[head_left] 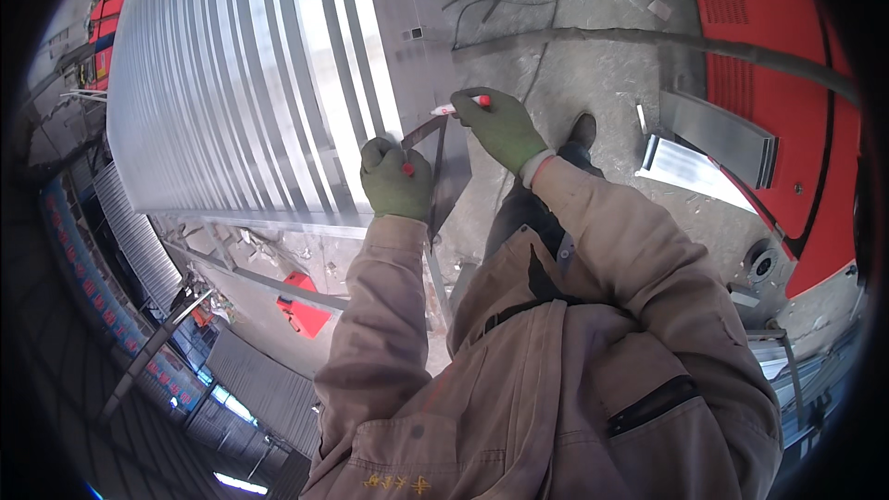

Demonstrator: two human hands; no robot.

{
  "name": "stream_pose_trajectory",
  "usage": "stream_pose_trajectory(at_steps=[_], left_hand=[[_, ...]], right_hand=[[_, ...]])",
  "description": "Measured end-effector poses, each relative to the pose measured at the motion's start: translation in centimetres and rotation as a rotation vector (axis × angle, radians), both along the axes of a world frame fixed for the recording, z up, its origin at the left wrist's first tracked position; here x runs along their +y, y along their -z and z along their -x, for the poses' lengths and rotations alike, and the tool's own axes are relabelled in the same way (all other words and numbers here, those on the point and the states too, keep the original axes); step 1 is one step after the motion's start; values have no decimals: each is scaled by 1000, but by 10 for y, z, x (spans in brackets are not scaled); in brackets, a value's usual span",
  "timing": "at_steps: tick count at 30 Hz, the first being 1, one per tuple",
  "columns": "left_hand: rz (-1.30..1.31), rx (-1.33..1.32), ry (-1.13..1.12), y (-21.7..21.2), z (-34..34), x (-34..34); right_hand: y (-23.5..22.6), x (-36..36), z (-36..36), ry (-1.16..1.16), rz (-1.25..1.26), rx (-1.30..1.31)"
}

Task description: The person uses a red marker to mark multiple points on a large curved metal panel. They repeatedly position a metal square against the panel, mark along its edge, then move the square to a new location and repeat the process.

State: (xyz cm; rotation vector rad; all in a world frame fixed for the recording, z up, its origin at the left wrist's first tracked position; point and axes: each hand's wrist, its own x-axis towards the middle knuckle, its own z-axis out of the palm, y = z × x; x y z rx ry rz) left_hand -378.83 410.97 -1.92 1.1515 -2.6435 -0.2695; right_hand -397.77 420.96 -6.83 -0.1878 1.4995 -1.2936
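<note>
Marker pen (458, 106) — white barrel, red end — lies nearly level across the view, its long axis running left to right, tip toward the left against the edge of the stacked metal sheets (250, 83). The right hand (505, 130), in a green glove, is closed around the pen. The left hand (396, 181), also green-gloved, is clenched on a narrow dark metal strip (428, 132) — it slants from that hand up toward the pen tip. The pale, ribbed sheets fill the upper left, resting on a steel frame (278, 282); their near edge runs just under the left hand. Below and right lies a dusty concrete floor (593, 74) with cables, scraps and a short metal channel piece (718, 134). A red machine housing (787, 83) bounds the right side. Open floor shows between the stack and the housing, beyond the person's dark shoe (582, 130).
</note>
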Motion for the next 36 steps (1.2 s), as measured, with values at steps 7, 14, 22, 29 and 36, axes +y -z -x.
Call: stream_pose_trajectory(at_steps=[7, 14, 22, 29, 36], left_hand=[[-44, -105, -52, -1, -2, 3], [2, -77, -54, 1, -4, 2], [6, -31, -19, 8, -7, -3], [-43, -35, -44, -1, -4, 0], [-109, -75, -82, -3, -7, 0]], right_hand=[[45, 113, 54, 42, -146, 91], [68, 265, 129, 234, -328, 143], [61, 274, 171, 559, -214, 45], [25, 201, 202, 447, -183, 117], [26, 124, 252, 401, -169, 159]])
